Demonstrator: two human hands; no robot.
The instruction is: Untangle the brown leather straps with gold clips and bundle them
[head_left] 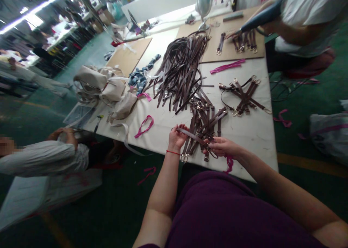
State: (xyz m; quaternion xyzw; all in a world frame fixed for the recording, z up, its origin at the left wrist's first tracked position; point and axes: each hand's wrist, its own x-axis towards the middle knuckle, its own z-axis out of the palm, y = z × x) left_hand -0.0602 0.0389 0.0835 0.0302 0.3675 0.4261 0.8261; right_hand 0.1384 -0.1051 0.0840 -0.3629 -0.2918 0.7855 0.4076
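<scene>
A brown strap stretches between my two hands above the near edge of the table. My left hand, with a red cord at its wrist, is closed round one end of it. At the other end, near metal hardware, the fingers of my right hand pinch the strap. Under and just beyond my hands lies a heap of brown straps with metal clasps. Farther back spreads a large pile of long brown straps. To the right, more clasped straps lie crossed over one another.
Pale bags and blue-grey pieces lie on the left of the table. Pink ties are scattered about. A fan stands at the back. Co-workers sit at the left and far right; the right one has straps on a board.
</scene>
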